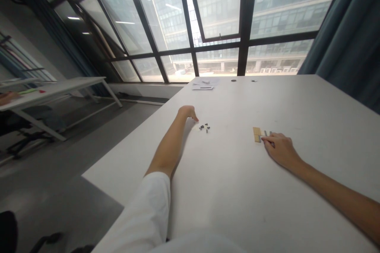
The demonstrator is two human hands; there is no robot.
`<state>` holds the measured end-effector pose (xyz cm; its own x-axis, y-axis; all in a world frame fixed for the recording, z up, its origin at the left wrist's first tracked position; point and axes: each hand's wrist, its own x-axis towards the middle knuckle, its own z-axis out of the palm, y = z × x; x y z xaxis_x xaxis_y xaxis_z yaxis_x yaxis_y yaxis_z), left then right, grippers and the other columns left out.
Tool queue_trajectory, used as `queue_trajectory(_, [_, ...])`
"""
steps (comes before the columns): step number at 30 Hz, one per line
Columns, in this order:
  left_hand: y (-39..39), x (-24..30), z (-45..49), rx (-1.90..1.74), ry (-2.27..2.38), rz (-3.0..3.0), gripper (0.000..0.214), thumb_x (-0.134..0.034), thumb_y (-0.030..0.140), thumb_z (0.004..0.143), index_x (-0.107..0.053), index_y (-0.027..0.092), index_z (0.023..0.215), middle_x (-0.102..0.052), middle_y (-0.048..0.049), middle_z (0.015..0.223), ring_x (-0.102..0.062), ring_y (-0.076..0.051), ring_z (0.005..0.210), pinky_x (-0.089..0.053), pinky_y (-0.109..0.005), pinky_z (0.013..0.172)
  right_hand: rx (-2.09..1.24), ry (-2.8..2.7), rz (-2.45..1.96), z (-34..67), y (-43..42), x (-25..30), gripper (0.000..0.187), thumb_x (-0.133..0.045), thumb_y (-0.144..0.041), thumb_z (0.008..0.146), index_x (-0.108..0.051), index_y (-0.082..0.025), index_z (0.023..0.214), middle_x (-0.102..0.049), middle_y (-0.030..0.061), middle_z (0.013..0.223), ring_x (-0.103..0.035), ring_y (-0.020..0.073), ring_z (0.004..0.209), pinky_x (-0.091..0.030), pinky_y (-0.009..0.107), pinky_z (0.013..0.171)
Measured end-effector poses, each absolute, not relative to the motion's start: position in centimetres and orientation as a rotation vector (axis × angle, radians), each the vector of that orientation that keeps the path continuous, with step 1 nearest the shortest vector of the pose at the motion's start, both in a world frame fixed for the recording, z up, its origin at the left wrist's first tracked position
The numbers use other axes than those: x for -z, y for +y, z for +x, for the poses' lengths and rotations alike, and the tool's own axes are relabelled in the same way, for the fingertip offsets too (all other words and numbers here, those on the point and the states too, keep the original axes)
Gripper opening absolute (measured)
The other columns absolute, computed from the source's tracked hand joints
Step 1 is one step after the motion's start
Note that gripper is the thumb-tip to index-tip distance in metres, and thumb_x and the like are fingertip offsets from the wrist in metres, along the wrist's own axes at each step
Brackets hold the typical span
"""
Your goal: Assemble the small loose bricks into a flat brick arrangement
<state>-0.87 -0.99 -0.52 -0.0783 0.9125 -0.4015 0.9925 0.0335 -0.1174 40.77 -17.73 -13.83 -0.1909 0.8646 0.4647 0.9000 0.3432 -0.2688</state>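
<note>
On the smooth white bench [225, 182], the right hand [280, 148] had its fingers curled at small grey pieces [265, 133] beside a flat yellow gridded rectangle; whether they gripped anything could not be told. Handling those pieces seemed the step in hand, and the next move appeared to call for a light, precise pinch. Farther off lay a loose cluster of small dark pieces [202, 127]. Just beside it was the left hand [187, 112], thumb extended, other fingers mostly hidden, any hold unclear.

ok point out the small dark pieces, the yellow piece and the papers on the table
Small dark pieces [202, 127]: head view, on one piece in the cluster.
Yellow piece [256, 134]: head view, its middle.
Papers [203, 85]: head view, the front sheet.
</note>
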Motion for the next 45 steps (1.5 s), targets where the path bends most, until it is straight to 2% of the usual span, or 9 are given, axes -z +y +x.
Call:
queue_trajectory(6, [-0.8, 1.4, -1.2, 0.57, 2.036, 1.952, 0.037, -0.087, 0.044, 0.06, -0.079, 0.013, 0.079, -0.075, -0.013, 0.081, -0.071, -0.027, 0.079, -0.056, -0.031, 0.072, 0.074, -2.077, -1.549, 40.8, -17.6, 13.8, 0.032, -0.049, -0.026, 0.093, -0.08, -0.02, 0.098, -0.071, 0.0089, 0.085, -0.061, 0.0245, 0.087, -0.036, 0.035, 0.075])
queue_trajectory(10, [-0.6, 2.1, -1.3, 0.541, 2.043, 1.968, 0.031, -0.087, 0.038, 0.059, -0.077, 0.013, 0.074, -0.072, -0.0107, 0.073, -0.07, -0.025, 0.075, -0.055, -0.029, 0.07, 0.082, -2.072, -1.555, 40.8, -17.6, 13.8, 0.032, -0.049, -0.026, 0.093, -0.08, -0.021, 0.097, -0.071, 0.009, 0.084, -0.061, 0.024, 0.085, -0.036, 0.035, 0.074])
queue_trajectory(17, [-0.5, 1.5, -0.4, 0.416, 2.052, 2.069, 0.037, -0.084, 0.036, 0.063, -0.079, 0.009, 0.087, -0.074, -0.0136, 0.077, -0.069, -0.023, 0.074, -0.054, -0.029, 0.069, 0.045, -2.062, -1.558, 40.5, -17.9, 13.5, 0.032, -0.049, -0.026, 0.094, -0.081, -0.02, 0.098, -0.07, 0.0089, 0.084, -0.061, 0.0239, 0.086, -0.038, 0.035, 0.076])
queue_trajectory(22, [-1.5, -0.3, 1.6, 0.048, 1.821, 2.414, 0.035, -0.075, 0.039, 0.076, -0.079, 0.02, 0.106, -0.075, -0.0061, 0.096, -0.066, -0.017, 0.085, -0.048, -0.023, 0.075, 0.034, -2.073, -1.546, 40.3, -17.9, 13.1, 0.031, -0.05, -0.024, 0.093, -0.081, -0.021, 0.095, -0.07, 0.0087, 0.083, -0.06, 0.0232, 0.084, -0.039, 0.034, 0.076])
queue_trajectory(25, [-3.1, -1.1, 3.9, -0.38, 1.447, 2.655, 0.034, -0.068, 0.043, 0.084, -0.079, 0.019, 0.105, -0.069, -0.0029, 0.083, -0.059, -0.014, 0.072, -0.044, -0.024, 0.07, 0.026, -2.077, -1.537, 40.2, -18.0, 13.0, 0.03, -0.051, -0.022, 0.093, -0.081, -0.021, 0.097, -0.07, 0.0082, 0.084, -0.06, 0.0229, 0.084, -0.04, 0.033, 0.076])
queue_trajectory(27, [-4.5, -1.1, 6.2, -0.5, 1.263, 2.691, 0.035, -0.067, 0.046, 0.085, -0.079, 0.018, 0.103, -0.064, -0.0007, 0.074, -0.053, -0.012, 0.064, -0.042, -0.024, 0.067, 0.023, -2.069, -1.537, 40.0, -18.0, 12.9, 0.03, -0.051, -0.02, 0.093, -0.081, -0.02, 0.097, -0.07, 0.0077, 0.083, -0.06, 0.023, 0.084, -0.041, 0.033, 0.076])
queue_trajectory(32, [-8.9, 2.4, 13.1, -0.602, 0.973, 2.738, 0.032, -0.066, 0.046, 0.087, -0.078, 0.02, 0.102, -0.062, 0.0022, 0.07, -0.052, -0.01, 0.062, -0.041, -0.023, 0.069, 0.017, -2.028, -1.505, 39.6, -18.2, 12.4, 0.027, -0.053, -0.017, 0.092, -0.08, -0.02, 0.092, -0.07, 0.0071, 0.082, -0.06, 0.0221, 0.083, -0.042, 0.033, 0.077])
queue_trajectory(38, [-12.6, 8.3, 18.0, -0.653, 0.996, 2.715, 0.03, -0.068, 0.043, 0.088, -0.077, 0.023, 0.108, -0.068, 0.0022, 0.073, -0.058, -0.011, 0.064, -0.04, -0.022, 0.064, 0.001, -1.93, -1.421, 39.7, -18.2, 12.2, 0.024, -0.054, -0.016, 0.091, -0.076, -0.018, 0.096, -0.069, 0.0079, 0.087, -0.059, 0.0229, 0.088, -0.042, 0.035, 0.081])
queue_trajectory(45, [-12.8, 9.3, 17.7, -0.668, 0.983, 2.745, 0.029, -0.065, 0.043, 0.093, -0.078, 0.024, 0.11, -0.072, 0.0005, 0.076, -0.062, -0.011, 0.066, -0.041, -0.022, 0.066, 0.013, -1.946, -1.217, 38.9, -19.0, 11.1, 0.014, -0.06, -0.017, 0.089, -0.072, -0.02, 0.097, -0.066, 0.0065, 0.09, -0.057, 0.0236, 0.092, -0.041, 0.036, 0.083])
